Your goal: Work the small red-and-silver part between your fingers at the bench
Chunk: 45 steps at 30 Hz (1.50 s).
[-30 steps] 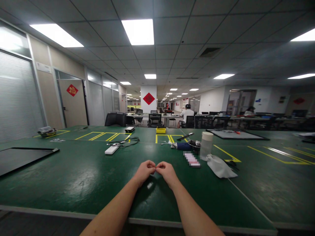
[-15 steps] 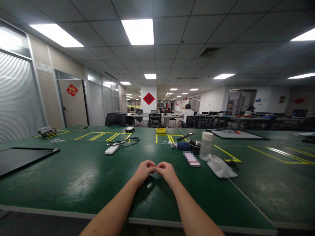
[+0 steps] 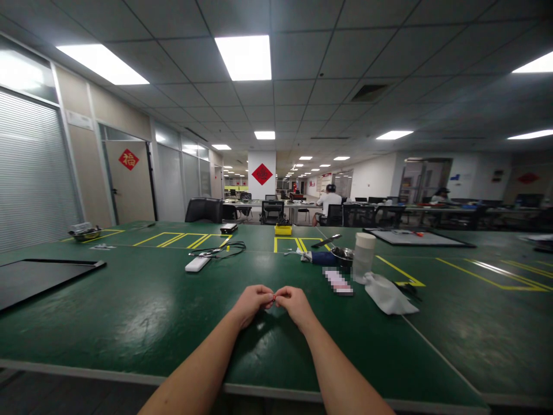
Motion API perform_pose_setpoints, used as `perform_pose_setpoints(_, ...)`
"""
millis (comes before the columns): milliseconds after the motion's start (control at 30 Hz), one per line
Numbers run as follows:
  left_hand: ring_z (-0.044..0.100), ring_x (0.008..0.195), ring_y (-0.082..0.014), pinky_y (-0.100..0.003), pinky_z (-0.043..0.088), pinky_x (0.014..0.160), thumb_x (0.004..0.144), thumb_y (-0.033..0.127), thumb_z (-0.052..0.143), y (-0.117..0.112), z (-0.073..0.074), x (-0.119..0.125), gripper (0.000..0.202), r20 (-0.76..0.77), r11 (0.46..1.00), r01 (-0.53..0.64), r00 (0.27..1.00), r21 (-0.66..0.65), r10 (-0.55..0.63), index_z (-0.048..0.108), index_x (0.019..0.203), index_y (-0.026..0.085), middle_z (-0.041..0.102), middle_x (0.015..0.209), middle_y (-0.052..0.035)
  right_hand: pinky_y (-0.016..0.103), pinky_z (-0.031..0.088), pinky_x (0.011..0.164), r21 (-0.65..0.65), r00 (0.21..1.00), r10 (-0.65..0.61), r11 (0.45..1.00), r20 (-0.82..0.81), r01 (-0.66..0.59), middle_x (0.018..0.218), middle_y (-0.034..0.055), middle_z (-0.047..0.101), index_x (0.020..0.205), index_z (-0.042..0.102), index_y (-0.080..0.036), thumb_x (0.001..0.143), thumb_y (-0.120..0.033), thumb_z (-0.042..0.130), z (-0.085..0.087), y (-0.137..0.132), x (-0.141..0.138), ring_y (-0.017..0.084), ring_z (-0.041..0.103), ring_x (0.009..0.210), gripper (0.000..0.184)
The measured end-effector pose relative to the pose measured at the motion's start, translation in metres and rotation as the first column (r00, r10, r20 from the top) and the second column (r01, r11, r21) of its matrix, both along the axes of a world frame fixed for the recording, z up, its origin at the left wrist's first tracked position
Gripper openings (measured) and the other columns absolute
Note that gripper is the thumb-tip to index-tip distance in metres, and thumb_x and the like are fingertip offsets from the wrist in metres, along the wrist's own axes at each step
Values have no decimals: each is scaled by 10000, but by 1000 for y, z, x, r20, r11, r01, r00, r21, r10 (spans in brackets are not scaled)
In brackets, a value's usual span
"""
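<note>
My left hand (image 3: 254,305) and my right hand (image 3: 292,305) meet fingertip to fingertip above the green table (image 3: 181,328), thumbs and index fingers pinched. Between the tips shows a tiny reddish thing (image 3: 273,298), too small to make out its kind. Both hands are closed on it, and most of it is hidden by the fingers. Below the hands, a small pale patch (image 3: 261,326) shows on the tabletop; whether it is a glint or an object I cannot tell.
To the right stand a frosted cylinder (image 3: 363,259), a white cloth pouch (image 3: 389,295), a metal bowl (image 3: 343,259) and a blurred-out pink and white item (image 3: 337,281). A white power strip (image 3: 197,263) with black cable lies left. Farther back is a yellow box (image 3: 283,230). A person (image 3: 330,202) sits beyond.
The fingertips have shifted very slightly, and a bit more of the reddish thing shows between them. The view has moved a touch; the things on the table stay in place.
</note>
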State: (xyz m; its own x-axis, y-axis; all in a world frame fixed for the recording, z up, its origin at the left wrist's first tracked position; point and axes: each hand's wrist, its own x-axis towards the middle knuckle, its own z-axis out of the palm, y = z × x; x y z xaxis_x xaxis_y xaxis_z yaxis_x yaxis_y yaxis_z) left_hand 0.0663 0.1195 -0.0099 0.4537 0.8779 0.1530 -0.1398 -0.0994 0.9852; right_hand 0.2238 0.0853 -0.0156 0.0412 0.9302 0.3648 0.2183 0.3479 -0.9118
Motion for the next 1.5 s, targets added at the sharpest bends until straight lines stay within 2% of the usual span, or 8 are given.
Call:
perform_pose_setpoints(167, 489, 508, -92, -220, 353, 526, 632, 337, 714, -2, 1, 0, 264, -33, 1000, 27, 999, -5, -27, 634, 726, 104, 591, 588, -16, 237, 441, 545, -19, 1000, -7, 1000, -6, 7, 652, 0, 646, 856, 639, -143, 633, -175, 610, -2, 4, -1, 132, 584, 528, 228)
perform_pose_setpoints(333, 487, 522, -92, -217, 352, 531, 637, 343, 707, -2, 1, -2, 271, -61, 999, 35, 998, -4, -35, 631, 733, 101, 582, 599, -14, 217, 423, 515, -42, 997, 21, 999, 80, -18, 678, 2, 648, 832, 650, -154, 665, -198, 604, -1, 3, -1, 119, 574, 516, 178)
perform_pose_setpoints(533, 494, 539, -88, -210, 358, 532, 638, 266, 694, -1, -1, -3, 225, -52, 998, 55, 997, 35, -53, 628, 773, 98, 597, 640, -20, 224, 420, 502, -28, 995, 0, 1000, 98, 3, 670, 10, 638, 812, 662, -145, 687, -247, 612, 0, 1, -1, 122, 567, 502, 169)
perform_pose_setpoints(900, 505, 526, -98, -213, 379, 533, 636, 195, 645, -2, 2, 0, 129, -81, 989, -51, 995, 136, 62, 586, 734, 135, 570, 586, 20, 214, 409, 449, -39, 991, -113, 992, 73, 116, 695, 11, 613, 832, 626, -142, 748, -291, 548, -5, 8, -2, 106, 554, 449, 188)
perform_pose_setpoints(1133, 503, 533, -101, -215, 390, 527, 656, 218, 621, 2, -1, 1, 137, -115, 978, -98, 986, 186, 121, 584, 757, 133, 557, 603, 22, 202, 402, 453, -43, 990, -115, 992, 76, 118, 674, -1, 598, 835, 619, -141, 761, -311, 540, -6, 8, -2, 101, 554, 458, 201)
perform_pose_setpoints(1233, 503, 544, -98, -214, 401, 539, 673, 206, 586, 6, -2, 1, 144, -159, 961, -148, 969, 234, 188, 589, 800, 137, 570, 646, 20, 201, 394, 448, -52, 991, -114, 992, 73, 118, 670, -4, 588, 836, 617, -142, 769, -318, 533, -6, 8, -3, 101, 553, 458, 206)
perform_pose_setpoints(1367, 561, 652, -126, -236, 439, 645, 667, 171, 584, 11, -4, 1, 165, -260, 889, -210, 906, 407, 333, 622, 822, 130, 620, 710, -11, 203, 393, 453, -56, 990, -109, 992, 84, 114, 657, -7, 582, 831, 619, -144, 772, -318, 533, -5, 8, -3, 104, 553, 457, 203)
perform_pose_setpoints(1500, 615, 793, -169, -265, 459, 762, 693, 177, 582, 10, -4, 1, 203, -392, 849, -149, 838, 507, 380, 678, 868, 138, 686, 847, -58, 202, 396, 474, -53, 988, -114, 991, 101, 120, 599, -16, 570, 814, 621, -147, 778, -314, 530, -5, 7, -2, 107, 551, 470, 194)
